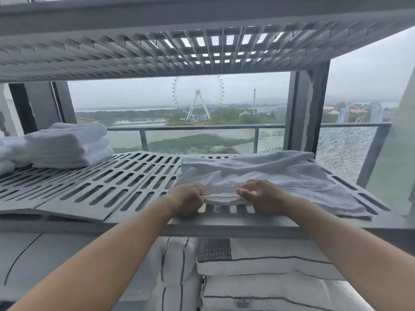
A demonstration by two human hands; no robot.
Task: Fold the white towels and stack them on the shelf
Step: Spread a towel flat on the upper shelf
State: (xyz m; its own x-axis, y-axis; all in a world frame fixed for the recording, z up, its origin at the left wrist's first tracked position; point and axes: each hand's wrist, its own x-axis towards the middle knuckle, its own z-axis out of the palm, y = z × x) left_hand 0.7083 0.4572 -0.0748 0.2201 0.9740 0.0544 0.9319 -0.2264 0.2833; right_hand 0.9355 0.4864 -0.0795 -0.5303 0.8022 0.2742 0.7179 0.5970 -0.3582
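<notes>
A white towel (pixel 269 173) lies rumpled and partly doubled over on the right half of the grey slotted shelf (pixel 101 187), reaching from the back edge almost to the front edge and to the right front corner. The left hand (pixel 188 198) pinches the towel's near fold between thumb and curled fingers, just behind the shelf's front edge. The right hand (pixel 262 194) is just beside it, fingers curled, gripping the same fold a little further right. A stack of folded towels (pixel 67 144) sits at the back left corner of the shelf, well apart from the hands. Another slotted shelf (pixel 157 48) hangs above. Under the front edge lie white pillows (pixel 258 265) with dark piping. Beyond the shelf, a window shows a Ferris wheel (pixel 198 97) and a balcony railing (pixel 202 127).
</notes>
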